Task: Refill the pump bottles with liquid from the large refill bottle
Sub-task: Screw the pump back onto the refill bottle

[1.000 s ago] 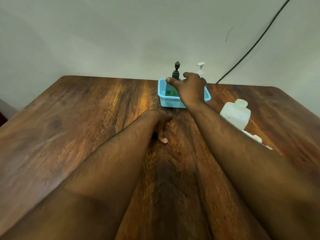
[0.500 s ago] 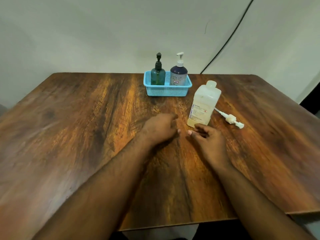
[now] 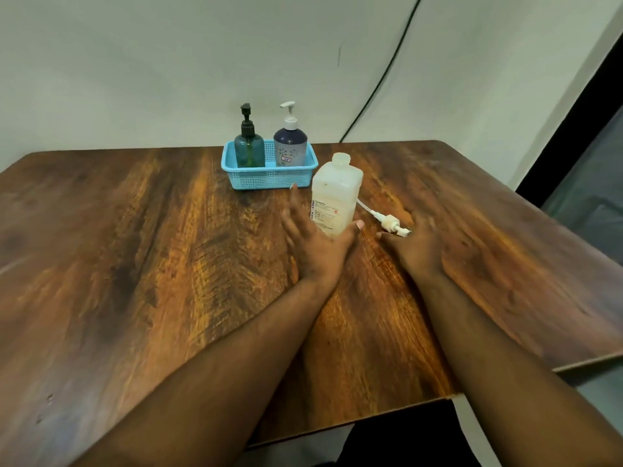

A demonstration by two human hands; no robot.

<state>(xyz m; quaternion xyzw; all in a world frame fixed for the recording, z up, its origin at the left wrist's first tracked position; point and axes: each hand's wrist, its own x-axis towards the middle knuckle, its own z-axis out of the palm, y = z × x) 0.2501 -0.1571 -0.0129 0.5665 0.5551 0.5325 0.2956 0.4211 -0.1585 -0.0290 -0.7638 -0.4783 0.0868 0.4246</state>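
Observation:
A large translucent white refill bottle (image 3: 336,193) stands upright on the wooden table (image 3: 135,264), its neck without a pump. My left hand (image 3: 313,241) is spread around its lower left side, fingers apart, thumb at its base. A white pump head with its tube (image 3: 387,222) lies flat on the table just right of the bottle. My right hand (image 3: 416,246) is open beside that pump, blurred. Behind, a light blue basket (image 3: 269,178) holds a dark green pump bottle (image 3: 248,143) and a purple pump bottle with a white pump (image 3: 290,141), both upright.
A pale wall rises right behind the basket, with a black cable (image 3: 381,79) running down it to the table's far edge. The table's right edge (image 3: 539,210) and near edge (image 3: 371,419) drop off to the floor.
My left hand has moved forward from the table to the refill bottle's side and spread out. My right hand has shifted right, toward the loose pump head. The view has turned slightly.

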